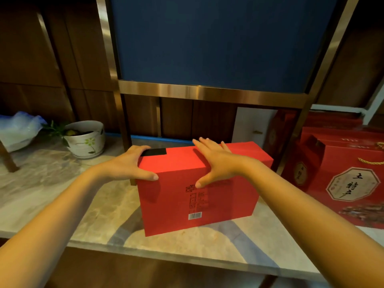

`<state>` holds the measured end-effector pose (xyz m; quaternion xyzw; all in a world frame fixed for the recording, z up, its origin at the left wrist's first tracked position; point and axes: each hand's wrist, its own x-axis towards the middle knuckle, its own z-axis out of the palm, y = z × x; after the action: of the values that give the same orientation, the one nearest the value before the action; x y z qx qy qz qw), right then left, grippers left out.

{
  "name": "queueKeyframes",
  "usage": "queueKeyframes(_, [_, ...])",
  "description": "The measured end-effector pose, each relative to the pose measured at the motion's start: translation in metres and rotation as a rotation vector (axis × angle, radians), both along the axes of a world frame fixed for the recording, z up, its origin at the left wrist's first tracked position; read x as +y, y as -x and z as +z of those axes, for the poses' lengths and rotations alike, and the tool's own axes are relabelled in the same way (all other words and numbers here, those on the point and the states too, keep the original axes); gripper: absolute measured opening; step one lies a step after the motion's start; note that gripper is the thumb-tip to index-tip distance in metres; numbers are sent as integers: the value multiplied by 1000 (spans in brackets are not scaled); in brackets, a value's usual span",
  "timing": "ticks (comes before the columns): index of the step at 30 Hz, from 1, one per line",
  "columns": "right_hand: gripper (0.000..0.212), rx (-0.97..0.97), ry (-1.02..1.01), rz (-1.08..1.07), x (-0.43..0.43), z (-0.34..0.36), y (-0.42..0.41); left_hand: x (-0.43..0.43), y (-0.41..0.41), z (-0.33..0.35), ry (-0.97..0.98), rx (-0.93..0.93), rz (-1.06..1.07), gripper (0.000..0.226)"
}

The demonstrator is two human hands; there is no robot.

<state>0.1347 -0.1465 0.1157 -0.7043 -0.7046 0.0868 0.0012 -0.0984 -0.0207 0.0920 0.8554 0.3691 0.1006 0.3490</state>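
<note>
1. Here, at the left end of the surface (62,194), a plastic bag (16,129) and a flowered pot (85,140) stand by the back edge, well apart from the work.
2. The left hand (133,165) grips the upper left corner of the red box (207,200). Its fingers curl over the top beside a black strip (154,152), and its thumb presses on the front face.
3. The red box stands on a long narrow side in the middle of the surface, near the front edge. Its long axis runs left to right, with the right end turned a little toward the back.
4. The right hand (216,163) lies about midway along the top, fingers straight and spread flat, thumb down on the front face. It presses rather than closes round anything.
5. Both hands thus sit on the box's left half and the right end is unheld. A lift or slide would probably swing that free end, so the right hand, nearer the middle, has to steady it.
6. Toward the right edge, past a metal frame (207,91) post, printed gift boxes (349,183) stand near that free end, leaving little room there.
</note>
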Motion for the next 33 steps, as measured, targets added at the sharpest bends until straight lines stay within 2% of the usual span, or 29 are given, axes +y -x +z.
queueKeyframes(2, [121, -27, 90, 5, 20, 6, 4, -7, 1, 0, -46, -11, 12, 119])
queueKeyframes(4, [118, -40, 156, 34, 32, 12, 4, -17, 3, -1, -80, -38, 38, 118])
queueKeyframes(7, [114, -39, 196, 97, 39, 20, 2, -30, 8, -4, -139, -23, 72, 129])
queueKeyframes(11, [110, -121, 204, 166, 38, 26, 0, -54, 17, -10, -179, 18, 12, 140])
queueKeyframes(15, [109, -141, 77, 124, 19, 15, -4, -82, 14, -16, -291, -44, 17, 110])
queueKeyframes(17, [109, -106, -28, 23, 4, 2, -8, -85, 10, -9, -269, -35, -38, 93])
queueKeyframes(19, [104, 8, -126, -135, -12, -10, -10, -81, 6, 0, -68, -83, -125, 66])
queueKeyframes(21, [90, 179, -216, -261, -35, -20, -1, -73, -1, 1, 308, -258, -156, 46])
queueKeyframes(23, [77, 494, -282, -288, -61, -34, 18, -69, -11, -7, 545, -410, -73, 30])
queueKeyframes(25, [76, 894, -302, -225, -87, -45, 51, -73, -20, -13, 657, -454, -6, 21])
queueKeyframes(26, [83, 983, -307, -219, -94, -50, 65, -77, -24, -16, 691, -459, 7, 21])
queueKeyframes(28, [107, 975, -381, -243, -96, -63, 78, -84, -33, -19, 716, -473, 22, 23])
queueKeyframes(29, [112, 963, -418, -275, -96, -66, 79, -90, -38, -19, 725, -494, 29, 25])
queueKeyframes(31, [94, 1010, -489, -311, -97, -62, 69, -103, -48, -21, 723, -540, 39, 27])
queueKeyframes(33, [78, 1080, -463, -279, -104, -55, 51, -115, -57, -23, 685, -548, 17, 30])
